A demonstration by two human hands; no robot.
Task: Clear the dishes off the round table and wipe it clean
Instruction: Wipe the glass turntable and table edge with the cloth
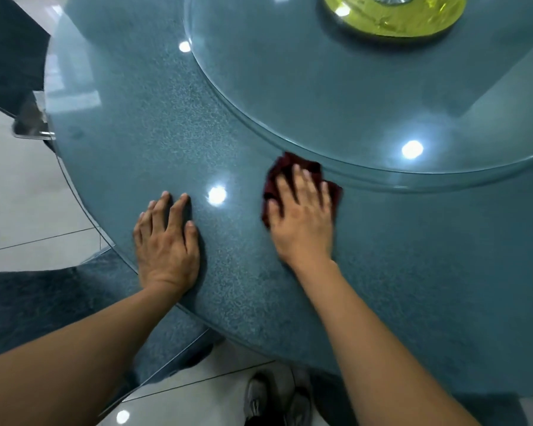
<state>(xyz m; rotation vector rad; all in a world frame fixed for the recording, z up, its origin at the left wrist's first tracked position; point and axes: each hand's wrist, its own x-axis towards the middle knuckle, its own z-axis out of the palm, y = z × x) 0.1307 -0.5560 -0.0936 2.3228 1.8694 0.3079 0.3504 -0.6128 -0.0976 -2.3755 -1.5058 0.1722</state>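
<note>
Two hands are lying flat on the round table [173,124], which is filling most of the frame with its speckled blue-grey top under glass. At lower centre-left, the left hand [166,241] is resting palm down with straight, slightly spread fingers, holding nothing. At centre, the right hand [302,216] is pressing palm down on a dark red cloth [285,167], fingers extended and spread over it; the cloth is showing beyond the fingertips and on both sides of the hand. The cloth is lying just beside the near rim of the glass turntable [382,96], which is occupying the upper right. A yellow-green hub [391,20] is sitting under the turntable at the top edge. A grey shoe [259,398] is standing on pale floor tiles [22,216] at bottom centre.
</note>
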